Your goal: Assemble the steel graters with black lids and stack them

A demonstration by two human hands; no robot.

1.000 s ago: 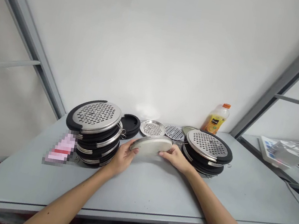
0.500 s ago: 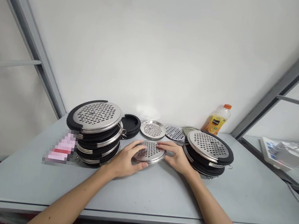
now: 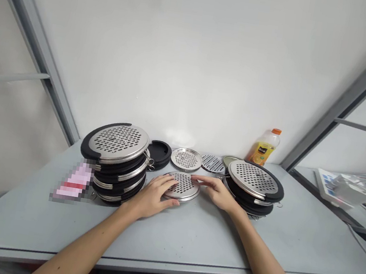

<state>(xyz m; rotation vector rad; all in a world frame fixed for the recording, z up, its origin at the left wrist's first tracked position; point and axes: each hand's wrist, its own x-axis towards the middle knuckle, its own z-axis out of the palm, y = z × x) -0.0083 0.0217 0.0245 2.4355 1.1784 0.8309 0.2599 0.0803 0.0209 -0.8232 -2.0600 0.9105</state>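
Observation:
A round metal grater plate (image 3: 182, 188) with rows of holes lies flat on the grey table between my hands. My left hand (image 3: 154, 197) is around its left side, fingers over the top and thumb along the front rim. Stretched fingers of my right hand (image 3: 216, 191) touch the far right part of the plate, the thumb close to its rim. Behind it lie a rimmed disc (image 3: 186, 159) with small holes and a plate with coarser slots (image 3: 213, 163). Black round pieces (image 3: 159, 152) are stacked beside them.
A tall stack of black-rimmed graters (image 3: 121, 164) with wire clasps stands left; a shorter stack (image 3: 253, 185) stands right. An orange-capped juice bottle (image 3: 264, 147) is against the wall. A blurred pink item (image 3: 73, 182) lies left. A power strip (image 3: 337, 189) and cables sit far right.
The grater plate has moved slightly left and now lies flatter. My right hand has shifted a little left, its fingers straighter on the rim. My left hand has hardly moved.

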